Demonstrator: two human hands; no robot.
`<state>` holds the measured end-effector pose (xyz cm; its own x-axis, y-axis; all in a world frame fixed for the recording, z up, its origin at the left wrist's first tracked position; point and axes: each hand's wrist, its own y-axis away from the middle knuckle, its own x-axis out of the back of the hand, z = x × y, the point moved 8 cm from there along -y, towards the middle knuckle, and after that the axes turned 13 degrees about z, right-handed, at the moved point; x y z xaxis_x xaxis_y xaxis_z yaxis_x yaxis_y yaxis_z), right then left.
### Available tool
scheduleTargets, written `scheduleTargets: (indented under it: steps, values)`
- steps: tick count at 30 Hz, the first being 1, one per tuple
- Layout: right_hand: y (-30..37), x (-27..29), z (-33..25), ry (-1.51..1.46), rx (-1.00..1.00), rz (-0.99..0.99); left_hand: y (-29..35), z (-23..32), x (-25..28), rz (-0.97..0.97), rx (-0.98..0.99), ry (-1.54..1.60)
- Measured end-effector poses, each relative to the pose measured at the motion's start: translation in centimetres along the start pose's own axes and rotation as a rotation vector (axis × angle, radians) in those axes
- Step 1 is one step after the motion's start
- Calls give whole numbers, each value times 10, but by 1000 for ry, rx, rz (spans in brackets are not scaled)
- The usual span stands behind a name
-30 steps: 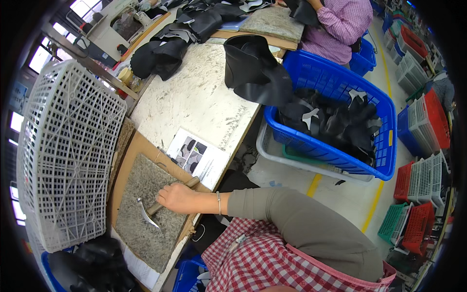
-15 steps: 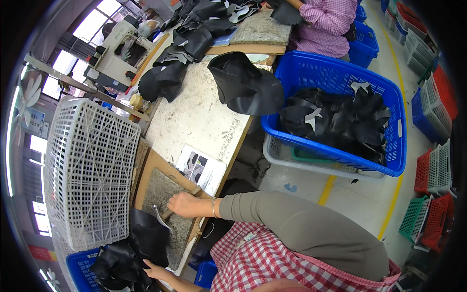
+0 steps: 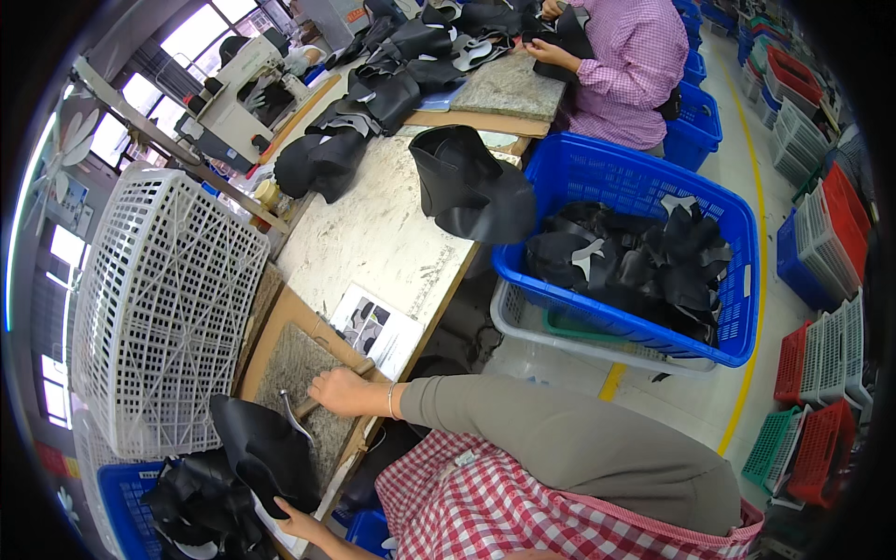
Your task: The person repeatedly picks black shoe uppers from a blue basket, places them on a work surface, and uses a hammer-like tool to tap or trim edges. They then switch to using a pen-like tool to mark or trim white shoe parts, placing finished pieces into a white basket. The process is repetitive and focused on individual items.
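Observation:
My right hand (image 3: 342,392) is closed round the wooden handle of a hammer (image 3: 301,422), whose curved metal head hangs just above a rough grey pad (image 3: 297,357) on the bench. In my left hand (image 3: 297,523), the fingers pinch the lower edge of a black leather shoe upper (image 3: 266,450). That piece curves up beside the hammer head and lies partly over the pad's edge. Left of it, a heap of similar black pieces (image 3: 201,509) fills a blue crate (image 3: 119,497).
A white plastic crate (image 3: 168,308) stands on edge at the left. Along the bench (image 3: 373,224) lie a printed sheet (image 3: 373,327) and more black uppers (image 3: 471,187). A large blue basket (image 3: 644,168) of pieces stands right. Farther off, a co-worker (image 3: 625,75) handles a black piece.
The shoe upper in my left hand has tilted up and bulges more. My right hand keeps its hold on the hammer. The whole view has shifted slightly; both the co-worker's hands now show.

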<state>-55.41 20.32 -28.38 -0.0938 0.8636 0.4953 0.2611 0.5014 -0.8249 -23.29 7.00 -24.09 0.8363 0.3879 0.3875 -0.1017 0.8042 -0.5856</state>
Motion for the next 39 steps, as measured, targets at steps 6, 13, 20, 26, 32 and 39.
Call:
scheduleTargets:
  steps: [6, 13, 20, 26, 32, 39]
  values:
    - [1, -1, 0, 2, -15, 16, -2, -25, -8, -16, 178, 3]
    - [0, -2, 1, 21, -29, -18, -70, 54, 12, 98, -250, 55]
    - [-2, 4, -1, 45, -15, 9, -72, 128, -34, -218, -678, 204]
    - [-2, 7, -2, 128, -27, 26, -24, 112, -89, -389, -760, 71]
    - [-5, 4, -1, 97, -43, -28, -25, 92, -85, -328, -684, 155]
    - [-4, 7, 0, 81, -29, 8, -25, 77, -90, -298, -637, 124]
